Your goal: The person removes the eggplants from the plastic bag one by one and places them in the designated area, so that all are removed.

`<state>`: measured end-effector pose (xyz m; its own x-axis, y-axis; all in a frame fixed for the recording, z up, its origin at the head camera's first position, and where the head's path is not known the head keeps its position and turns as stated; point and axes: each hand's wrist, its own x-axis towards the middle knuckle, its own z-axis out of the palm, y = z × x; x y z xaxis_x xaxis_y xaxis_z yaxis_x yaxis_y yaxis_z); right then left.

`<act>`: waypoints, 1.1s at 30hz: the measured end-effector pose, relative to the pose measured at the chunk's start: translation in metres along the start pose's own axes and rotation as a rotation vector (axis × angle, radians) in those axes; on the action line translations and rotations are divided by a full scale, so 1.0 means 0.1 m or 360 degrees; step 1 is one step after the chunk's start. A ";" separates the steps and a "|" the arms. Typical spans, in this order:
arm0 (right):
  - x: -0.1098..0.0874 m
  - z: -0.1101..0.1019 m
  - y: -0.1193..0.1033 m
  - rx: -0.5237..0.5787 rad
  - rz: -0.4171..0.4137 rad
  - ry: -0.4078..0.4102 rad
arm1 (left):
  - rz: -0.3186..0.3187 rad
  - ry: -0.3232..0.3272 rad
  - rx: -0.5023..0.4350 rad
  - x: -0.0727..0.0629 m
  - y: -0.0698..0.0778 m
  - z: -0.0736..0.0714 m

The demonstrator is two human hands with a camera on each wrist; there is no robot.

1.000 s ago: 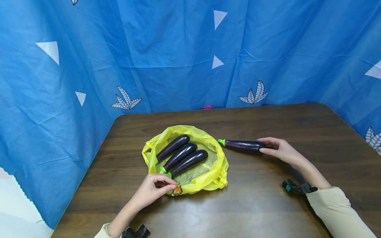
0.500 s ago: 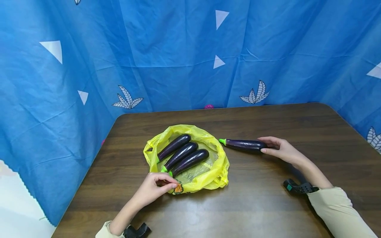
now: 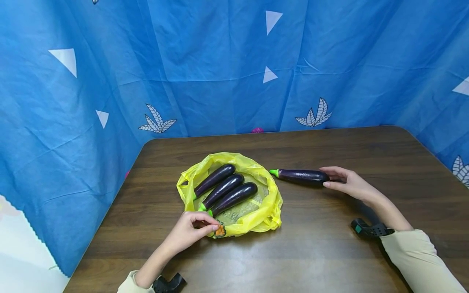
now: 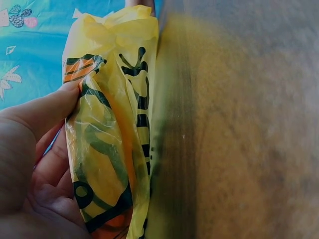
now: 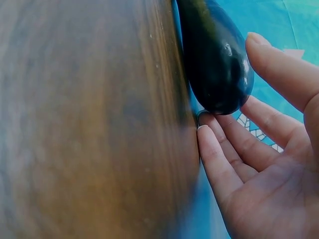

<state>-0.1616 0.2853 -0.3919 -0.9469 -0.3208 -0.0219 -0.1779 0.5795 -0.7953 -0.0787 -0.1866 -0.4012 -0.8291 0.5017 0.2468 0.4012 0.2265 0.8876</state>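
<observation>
While left grip (image 3: pixel 190 232) pinches bag (image 3: pixel 270 207), eggplant's end (image 3: pixel 318 177) apparently lies within parted right grip (image 3: pixel 347 184).

Glossy eggplant (image 3: pixel 301 176) beside yellow bag (image 3: pixel 270 206)

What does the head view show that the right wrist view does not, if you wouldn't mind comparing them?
Only the head view: the yellow bag, the three eggplants inside it, and the left hand pinching its rim.
Only the right wrist view: the palm of the right hand.
Both: the right hand at the lone eggplant's rounded end, the wooden table, and the blue cloth.
</observation>
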 end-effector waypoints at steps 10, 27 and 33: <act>-0.04 -0.13 0.03 0.0026 -0.0024 -0.0046 | -0.0025 -0.0001 0.0008 -0.01 -0.01 -0.01; -0.32 -0.61 -0.23 -0.0216 -0.0071 0.0165 | -0.0012 -0.0018 0.0030 0.06 0.35 -0.02; -0.33 -0.63 -0.63 -0.0165 -0.0211 0.0247 | -0.0040 -0.0011 0.0034 0.03 0.17 -0.01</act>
<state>-0.1361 0.3068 -0.3034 -0.9419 -0.2848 0.1783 -0.3224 0.6163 -0.7185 -0.0749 -0.1820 -0.3846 -0.8363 0.5015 0.2217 0.3885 0.2567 0.8850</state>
